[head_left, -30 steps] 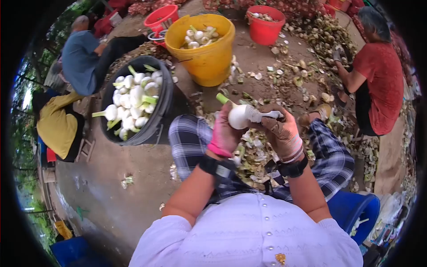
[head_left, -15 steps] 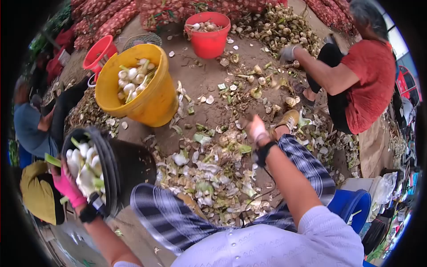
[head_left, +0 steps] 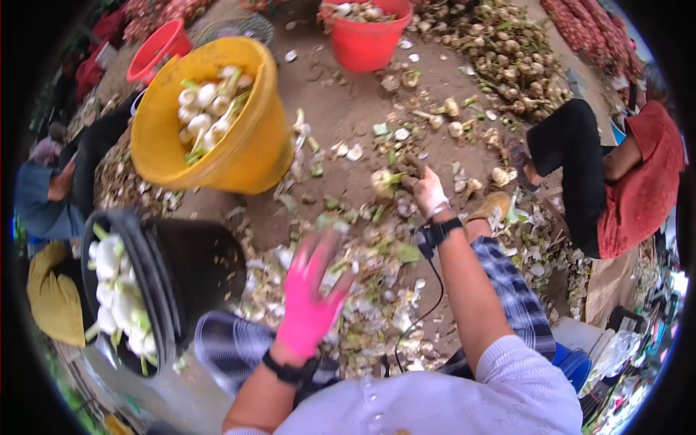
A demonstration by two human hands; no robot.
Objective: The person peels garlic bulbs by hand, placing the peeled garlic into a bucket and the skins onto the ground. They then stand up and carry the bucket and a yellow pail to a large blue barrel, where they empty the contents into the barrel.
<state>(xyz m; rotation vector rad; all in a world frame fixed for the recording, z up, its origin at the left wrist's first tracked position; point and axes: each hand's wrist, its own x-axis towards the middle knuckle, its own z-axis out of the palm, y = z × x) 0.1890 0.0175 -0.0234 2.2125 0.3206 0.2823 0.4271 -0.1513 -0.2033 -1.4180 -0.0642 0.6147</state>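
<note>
The left hand (head_left: 308,301), in a pink glove, hangs empty with its fingers spread above the heap of peelings (head_left: 362,290) on the ground between the person's knees; 0.5 s ago it was over at the black tub (head_left: 156,290) letting go of the cleaned white bulb it had held 1 s ago, so that bulb now lies among the other peeled bulbs (head_left: 116,297) in the tub and 1 more piece looks finished. The right hand (head_left: 428,190), in a pale soiled glove, has reached farther out across the ground and is closed around a dark-handled tool, probably a knife, though the blade cannot be made out; just to its left lies an unpeeled bulb (head_left: 384,181) with its green stalk, touching or nearly touching the hand, which reads as the next piece being gathered. Beyond, a yellow bucket (head_left: 246,145) of trimmed bulbs stands beside the black tub, a red bucket (head_left: 370,40) sits toward the far edge of the ground, and a heap of rough bulbs (head_left: 507,58) spreads to its right. A person in a red shirt (head_left: 638,196) sits at the right edge, another in blue (head_left: 43,196) at the left.
</note>
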